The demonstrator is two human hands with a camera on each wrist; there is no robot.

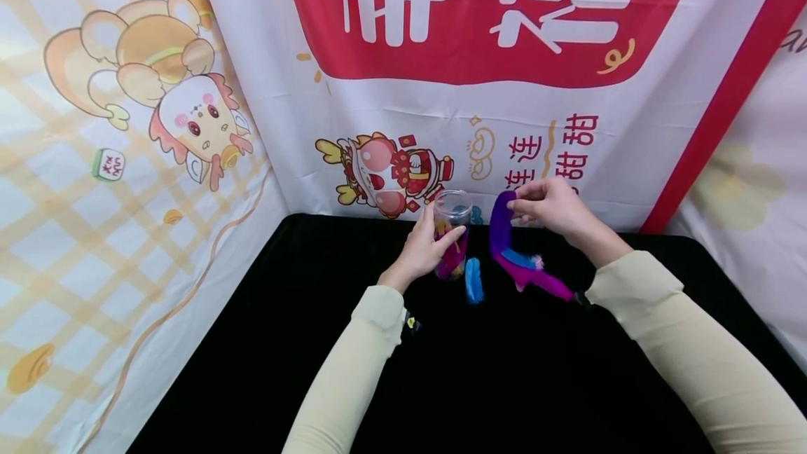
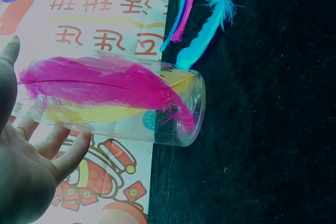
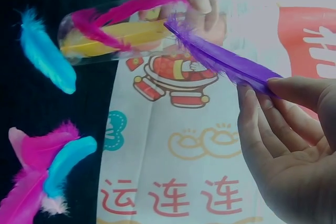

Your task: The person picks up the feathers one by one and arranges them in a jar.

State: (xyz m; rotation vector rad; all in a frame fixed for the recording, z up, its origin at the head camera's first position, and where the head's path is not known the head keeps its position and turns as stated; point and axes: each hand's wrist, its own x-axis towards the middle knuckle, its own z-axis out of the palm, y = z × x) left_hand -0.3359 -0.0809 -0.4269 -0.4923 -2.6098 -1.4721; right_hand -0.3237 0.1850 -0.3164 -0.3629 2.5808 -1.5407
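Observation:
My left hand (image 1: pixel 421 251) grips a clear cylindrical jar (image 1: pixel 452 210) near the table's back edge, thumb across its side. Inside it lie a magenta feather (image 2: pixel 100 81) and a yellow feather (image 2: pixel 97 114). Raised to the right of the jar, my right hand (image 1: pixel 555 207) pinches one end of a purple feather (image 3: pixel 226 61) between thumb and fingers. The feather's other end hangs free and overlaps the jar's rim area in the right wrist view. A light-blue feather (image 1: pixel 474 281) lies on the table just right of the jar.
More loose feathers lie on the black table (image 1: pixel 302 370) right of the jar: magenta feathers (image 1: pixel 548 283) and a blue feather (image 3: pixel 65 166). Behind the table hangs a white printed cloth (image 1: pixel 384 97); another patterned cloth (image 1: pixel 76 230) hangs on the left.

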